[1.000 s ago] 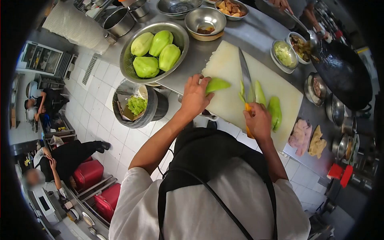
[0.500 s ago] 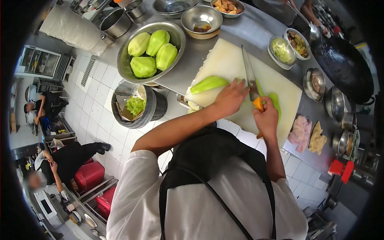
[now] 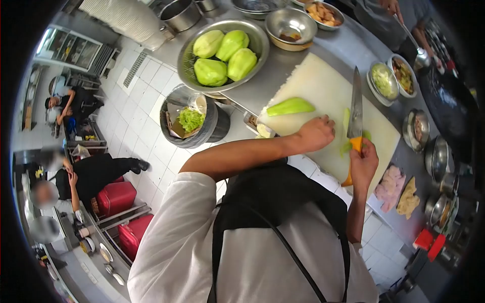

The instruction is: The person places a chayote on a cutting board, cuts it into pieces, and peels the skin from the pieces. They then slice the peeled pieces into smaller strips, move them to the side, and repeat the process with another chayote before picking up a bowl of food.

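Note:
My right hand (image 3: pixel 364 160) grips the orange handle of a kitchen knife (image 3: pixel 356 108), its wide blade pointing away from me over the white cutting board (image 3: pixel 310 76). Left of the blade, my left hand (image 3: pixel 317 134) hovers at or just over the board, fingers loosely bent and nothing visible in them. A cut piece of green chayote (image 3: pixel 291 106) lies on the board beyond that hand. Thin green slices (image 3: pixel 346 121) rest beside the blade, and others are partly hidden near the handle.
A metal colander (image 3: pixel 260 59) of whole chayotes (image 3: pixel 210 72) stands at the far left. Below the counter edge is a lined bin (image 3: pixel 218 123). Bowls of chopped food (image 3: pixel 385 81), raw meat pieces (image 3: pixel 390 188) and a wok (image 3: pixel 447 101) lie to the right. Another person's hand (image 3: pixel 391 7) holds a ladle.
My left hand has come off the chayote beside the blade and drawn back left, its fingers more bent. The knife has moved away from it and turned slightly. The whole view has shifted.

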The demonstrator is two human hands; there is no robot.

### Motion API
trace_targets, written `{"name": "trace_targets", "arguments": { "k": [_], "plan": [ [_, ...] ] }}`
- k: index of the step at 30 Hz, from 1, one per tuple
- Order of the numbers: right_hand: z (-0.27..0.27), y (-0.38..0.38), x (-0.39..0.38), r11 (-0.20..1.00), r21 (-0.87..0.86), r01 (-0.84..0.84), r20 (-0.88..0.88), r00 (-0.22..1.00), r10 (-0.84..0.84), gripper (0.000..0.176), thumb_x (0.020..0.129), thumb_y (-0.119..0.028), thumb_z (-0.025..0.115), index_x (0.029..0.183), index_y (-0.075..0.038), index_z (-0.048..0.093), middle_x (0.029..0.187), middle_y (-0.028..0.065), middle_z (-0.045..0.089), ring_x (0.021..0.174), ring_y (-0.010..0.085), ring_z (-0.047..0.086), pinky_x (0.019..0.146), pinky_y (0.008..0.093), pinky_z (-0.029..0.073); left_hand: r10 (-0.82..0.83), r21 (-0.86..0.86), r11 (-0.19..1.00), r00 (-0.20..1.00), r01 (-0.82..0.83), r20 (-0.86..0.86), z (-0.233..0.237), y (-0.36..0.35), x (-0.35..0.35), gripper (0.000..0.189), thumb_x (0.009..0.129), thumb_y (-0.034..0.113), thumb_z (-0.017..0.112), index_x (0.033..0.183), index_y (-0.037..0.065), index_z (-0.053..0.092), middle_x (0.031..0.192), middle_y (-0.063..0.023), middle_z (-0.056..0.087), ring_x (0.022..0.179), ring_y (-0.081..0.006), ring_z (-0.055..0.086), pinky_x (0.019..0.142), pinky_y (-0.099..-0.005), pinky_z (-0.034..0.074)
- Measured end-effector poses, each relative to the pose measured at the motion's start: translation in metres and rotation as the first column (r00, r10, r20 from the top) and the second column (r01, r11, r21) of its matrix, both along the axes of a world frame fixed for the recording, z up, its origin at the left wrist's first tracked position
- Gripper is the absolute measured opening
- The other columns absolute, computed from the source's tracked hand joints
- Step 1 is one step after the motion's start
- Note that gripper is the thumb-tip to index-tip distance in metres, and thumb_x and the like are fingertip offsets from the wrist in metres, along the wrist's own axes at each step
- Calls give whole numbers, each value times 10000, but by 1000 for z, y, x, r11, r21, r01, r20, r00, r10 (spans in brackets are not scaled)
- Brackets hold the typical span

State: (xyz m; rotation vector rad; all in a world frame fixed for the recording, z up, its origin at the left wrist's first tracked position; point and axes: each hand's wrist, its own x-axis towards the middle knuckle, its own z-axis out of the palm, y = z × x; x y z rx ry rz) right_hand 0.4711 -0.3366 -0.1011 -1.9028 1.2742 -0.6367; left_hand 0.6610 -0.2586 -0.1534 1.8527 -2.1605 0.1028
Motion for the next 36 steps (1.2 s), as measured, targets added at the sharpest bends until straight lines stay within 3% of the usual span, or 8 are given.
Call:
{"name": "trace_targets", "arguments": {
  "k": [3, 8, 13, 18, 21, 23, 29, 36],
  "plan": [
    [-2, 11, 0, 1000, 20, -22, 56, 998, 21, 424, 815, 34, 637, 1237, 38, 597, 764, -1, 593, 667, 65, 520, 613, 226, 419, 1, -35, 999, 996, -4, -91, 5, 6, 3, 173, 703, 139, 660, 808, 9, 701, 898, -108, 643, 901, -277, 639, 740, -362, 569],
    [7, 33, 22, 1000, -18, 13, -214, 977, -17, 521, 752, -61, 689, 1261, 21, 609, 850, 137, 678, 754, 247, 637, 768, 363, 525, 23, -108, 990, 845, -95, -534, 48, 49, 23, 201, 705, 88, 692, 875, -17, 702, 875, -126, 640, 861, -279, 651, 727, -384, 558],
    [-36, 42, 28, 975, -180, -134, -360, 931, 61, 581, 756, -98, 669, 1319, 18, 585, 1100, 264, 677, 1023, 407, 663, 925, 451, 512, 241, 46, 911, 438, -411, -866, 91, 153, 95, 326, 698, 43, 753, 1013, -31, 713, 916, -152, 675, 773, -243, 668, 712, -340, 534],
    [-47, 45, 35, 957, -207, -205, -339, 932, 126, 545, 813, -51, 606, 1351, 10, 544, 1200, 293, 638, 1106, 449, 623, 970, 457, 489, 637, 406, 506, 12, -761, -771, 56, 290, 186, 253, 775, 103, 730, 993, -27, 738, 946, -119, 736, 800, -129, 662, 687, -310, 528],
    [-39, 51, 40, 968, -151, -202, -354, 925, 138, 523, 850, -70, 567, 1365, -41, 477, 1139, 324, 635, 1060, 493, 620, 906, 507, 496, 770, 61, 320, 222, -946, -598, 8, 345, 230, 634, 720, 189, 851, 1260, -46, 615, 1196, -235, 637, 1120, -330, 606, 976, -419, 472],
    [-44, 51, 45, 977, -140, -160, -377, 921, 96, 500, 885, -124, 544, 1369, -77, 430, 1058, 322, 655, 982, 515, 631, 843, 551, 498, 805, -13, 353, 310, -936, -506, 7, 348, 239, 692, 717, 228, 884, 1281, -39, 585, 1305, -254, 559, 1224, -403, 523, 1040, -463, 431],
    [-28, 75, 66, 989, -140, -39, -307, 952, -6, 395, 931, -135, 568, 1305, -65, 462, 933, 310, 668, 883, 510, 642, 779, 564, 505, 343, -87, 877, 744, -472, -574, 68, 220, 149, 606, 760, 171, 855, 1277, 0, 588, 1288, -183, 588, 1167, -345, 586, 974, -404, 484],
    [-2, 109, 91, 975, -194, -109, -214, 975, 67, 341, 976, -164, 562, 1268, -16, 465, 877, 293, 669, 817, 495, 650, 732, 562, 514, 160, -114, 964, 869, -239, -469, 37, 94, 95, 585, 741, 164, 830, 1258, 28, 591, 1250, -195, 574, 1161, -388, 549, 980, -456, 473]
  ]
}}
